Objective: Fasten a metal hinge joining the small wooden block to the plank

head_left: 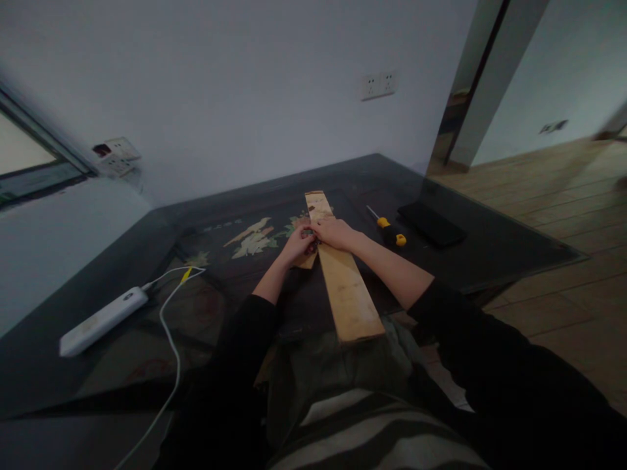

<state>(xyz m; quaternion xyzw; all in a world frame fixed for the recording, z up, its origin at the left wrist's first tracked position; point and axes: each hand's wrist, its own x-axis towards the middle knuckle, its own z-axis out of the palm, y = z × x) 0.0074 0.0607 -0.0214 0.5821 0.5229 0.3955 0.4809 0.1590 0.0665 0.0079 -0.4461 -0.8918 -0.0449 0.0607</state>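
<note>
A long pale wooden board [345, 287] lies lengthwise on the dark glass table [98, 274], its near end over my lap. My left hand [300, 243] curls at the board's left edge, fingers closed on a small dark thing I cannot make out. My right hand [336, 232] lies on top of the board beside it, fingertips meeting the left hand. A second, smaller piece of wood [306, 261] shows under my left hand.
A yellow-and-black screwdriver [389, 230] and a flat black object [431, 224] lie right of the board. A white power bank [102, 320] with a white cable [169, 326] sits at the left. Wooden floor lies beyond the table's right edge.
</note>
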